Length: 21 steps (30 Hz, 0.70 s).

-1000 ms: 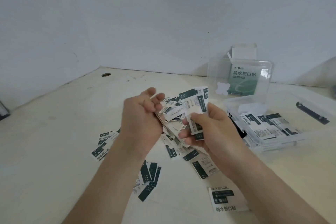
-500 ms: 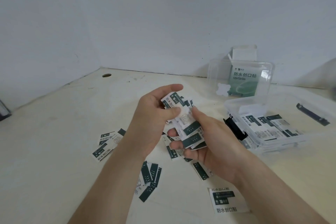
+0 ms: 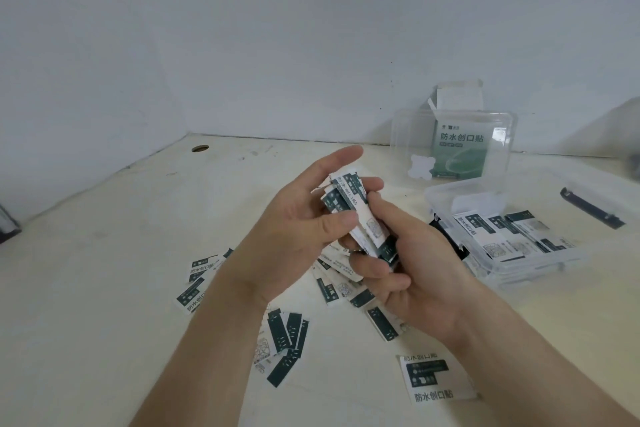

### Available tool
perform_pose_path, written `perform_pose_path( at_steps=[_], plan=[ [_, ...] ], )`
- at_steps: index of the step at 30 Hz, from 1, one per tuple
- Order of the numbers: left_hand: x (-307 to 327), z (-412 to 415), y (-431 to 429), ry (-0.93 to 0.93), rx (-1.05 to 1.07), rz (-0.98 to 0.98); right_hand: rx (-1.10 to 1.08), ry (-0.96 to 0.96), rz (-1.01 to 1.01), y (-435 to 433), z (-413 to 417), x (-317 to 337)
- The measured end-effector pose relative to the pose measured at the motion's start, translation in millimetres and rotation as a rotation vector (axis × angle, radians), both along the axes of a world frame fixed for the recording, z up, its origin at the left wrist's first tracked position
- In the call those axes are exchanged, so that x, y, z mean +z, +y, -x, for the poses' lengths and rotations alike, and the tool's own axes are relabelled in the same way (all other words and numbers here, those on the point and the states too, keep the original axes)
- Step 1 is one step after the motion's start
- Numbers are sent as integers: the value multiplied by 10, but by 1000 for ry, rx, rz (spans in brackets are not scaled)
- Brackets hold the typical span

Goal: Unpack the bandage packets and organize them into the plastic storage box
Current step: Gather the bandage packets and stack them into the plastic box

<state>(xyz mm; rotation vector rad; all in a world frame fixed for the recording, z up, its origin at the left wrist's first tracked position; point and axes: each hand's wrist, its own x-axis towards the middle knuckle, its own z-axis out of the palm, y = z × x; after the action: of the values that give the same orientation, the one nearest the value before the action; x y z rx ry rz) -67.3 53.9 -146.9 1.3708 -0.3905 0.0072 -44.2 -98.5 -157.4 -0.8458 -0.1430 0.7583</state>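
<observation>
A plain indoor work corner is shown: a pale, scuffed worktop (image 3: 86, 322), pierced by a round cable hole (image 3: 200, 148), is set against two bare white walls (image 3: 311, 28). Whether it is an office or a home cannot be told.

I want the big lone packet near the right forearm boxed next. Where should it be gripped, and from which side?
The big packet lies flat on the table, so there is nothing to wrap. Probably best: come from above on its left edge, clear of the right forearm, lift that edge with a fingertip, then pinch it between thumb and finger.
</observation>
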Motion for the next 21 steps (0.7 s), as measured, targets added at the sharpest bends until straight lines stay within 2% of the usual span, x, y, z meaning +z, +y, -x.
perform_pose_path(
  at_steps=[3, 6, 11, 16, 19, 21],
  plan=[
    [21, 12, -5, -30, -1, 52, 127, 28, -76, -5, 27, 19],
    [45, 8, -14, -11, 132, 88, 105, 16, -66, 12, 31, 29],
    [18, -13, -35, 34, 311, 4, -58, -69, 123, 30, 25, -6],
    [35, -12, -33, 88, 415, -159, -13, -345, 324, -27, -21, -10],
    [20, -17, -60, 95, 434, -220, 1, -403, 345, -38, -11, -6],
    [11, -23, -52, 74, 421, -247, 1, -366, 301, -42, -21, -12]
  ],
)
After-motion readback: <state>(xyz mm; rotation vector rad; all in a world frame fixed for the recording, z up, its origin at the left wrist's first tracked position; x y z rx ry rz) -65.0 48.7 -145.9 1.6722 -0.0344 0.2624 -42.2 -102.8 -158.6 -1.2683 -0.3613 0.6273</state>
